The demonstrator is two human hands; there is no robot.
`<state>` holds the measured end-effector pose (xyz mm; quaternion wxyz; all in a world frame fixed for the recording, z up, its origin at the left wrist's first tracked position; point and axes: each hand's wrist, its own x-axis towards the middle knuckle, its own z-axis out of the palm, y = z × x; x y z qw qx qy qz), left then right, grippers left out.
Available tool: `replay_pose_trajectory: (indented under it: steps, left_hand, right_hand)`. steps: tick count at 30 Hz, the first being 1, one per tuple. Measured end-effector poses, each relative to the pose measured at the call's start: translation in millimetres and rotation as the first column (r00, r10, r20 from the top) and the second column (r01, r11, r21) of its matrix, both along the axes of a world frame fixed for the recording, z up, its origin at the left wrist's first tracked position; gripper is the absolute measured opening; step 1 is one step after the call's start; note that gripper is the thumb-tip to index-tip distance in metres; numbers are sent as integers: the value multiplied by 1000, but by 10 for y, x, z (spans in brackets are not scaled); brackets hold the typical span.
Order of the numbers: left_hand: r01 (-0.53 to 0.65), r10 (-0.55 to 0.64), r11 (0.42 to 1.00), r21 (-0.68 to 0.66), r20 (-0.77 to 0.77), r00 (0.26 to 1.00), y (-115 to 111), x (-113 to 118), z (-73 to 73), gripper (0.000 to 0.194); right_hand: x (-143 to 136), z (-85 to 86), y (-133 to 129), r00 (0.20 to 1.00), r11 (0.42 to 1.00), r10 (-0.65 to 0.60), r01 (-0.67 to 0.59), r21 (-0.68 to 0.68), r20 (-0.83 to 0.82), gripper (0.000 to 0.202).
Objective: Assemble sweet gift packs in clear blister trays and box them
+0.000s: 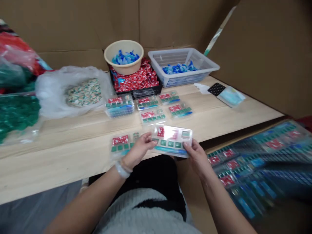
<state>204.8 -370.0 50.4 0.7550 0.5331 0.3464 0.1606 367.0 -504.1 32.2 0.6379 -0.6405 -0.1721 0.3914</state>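
Between my hands is a clear plastic blister pack (170, 143) with a red packet, a row of green squares and a blue stick inside. My left hand (140, 146) pinches its left end, thumb on top. At the right end my right hand (195, 152) grips it, thumb over the lower corner. Light glares on the pack's upper middle. Another filled pack (120, 143) lies on the table just left of my left hand, partly covered by it. Beyond the held pack, several similar packs (152, 115) lie on the table, beside a stack of them (120, 105).
A cream bowl (123, 69) of blue pieces sits on a black crate (148, 92) of red packets. Right of it stands a clear basket (185, 79) with blue pieces. A plastic bag (52, 94) holds small pieces. Many packs (243, 165) fill a box at lower right.
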Motion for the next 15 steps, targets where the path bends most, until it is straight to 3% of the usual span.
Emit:
replay_pose_trajectory:
  steps: [3,7,11,15]
  left_hand:
    - [-87,85,989,-120,-17,996,143,-761,153,32]
    - [-204,215,946,-251,18,976,227,-1464,198,35]
    - [-230,269,909,-348,67,961,235,-1713,194,30]
    - [-304,337,907,-292,69,939,269,-1756,189,35]
  right_hand:
    - [-505,141,343,971,975,223,-222,20,-85,34]
    - [-965,170,750,946,945,324,-324,49,-9,30]
    - [-1148,180,875,932,932,362,-362,22,-15,31]
    - [-1249,170,875,933,934,357,-357,-18,33,32]
